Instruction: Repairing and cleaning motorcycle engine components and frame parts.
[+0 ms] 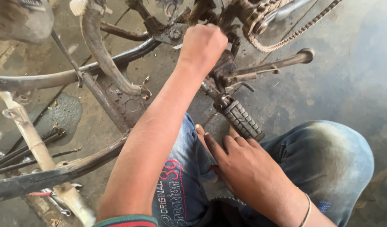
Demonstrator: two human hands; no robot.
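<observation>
My left hand (202, 44) is a closed fist reaching up into the underside of a stripped motorcycle frame (118, 59), gripping something small and hidden near a dark bracket. My right hand (239, 162) rests flat with fingers apart on my blue jeans (328, 159), its fingertips beside the ribbed rubber footrest (242, 120). A greasy drive chain (286, 38) loops over a sprocket just right of the left fist. A metal foot lever (281, 63) juts out to the right.
Curved exhaust pipe (99, 50) hangs at upper left. Loose rods (27, 147) and small tools (55, 197) lie on the stained concrete floor at left, by a pale frame tube (31, 138). Oily patches mark the floor at right.
</observation>
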